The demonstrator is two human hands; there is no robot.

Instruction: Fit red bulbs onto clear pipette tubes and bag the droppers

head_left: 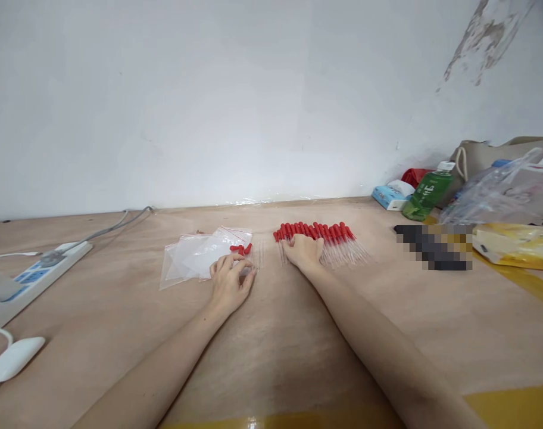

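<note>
A: Head view. Location of the items?
B: The red-capped tubes [340, 241] lie side by side on the table [271, 369], caps toward the wall, clear ends toward the wearer. Left of that row are a few bare tubes [259, 253], some loose red caps [247, 249] and overlapping clear bags [186, 259].

A: State of the hands?
B: The right hand [303, 250] is over the left end of the row, fingers bent down; whether they pinch a tube cannot be determined. The left hand [230, 283] is beside the bare tubes, overlapping the bags' lower edge, fingers curled, thumb and forefinger near each other. A grip there cannot be confirmed.

A: Handling assessment?
B: Judged light throughout. The clear shafts appear stiff, smooth and probably fragile, liable to roll or snap under side load. The caps look soft and rubbery; the cap, or the shaft just below it, is the safer hold.

A: Limits of observation?
B: The right fingertips are hidden behind their own hand. Thin shafts fade against the table, preventing a reliable count. A dark object [426, 247] at right is pixelated and unidentifiable. Both forearms are cut off by the lower edge.
</note>
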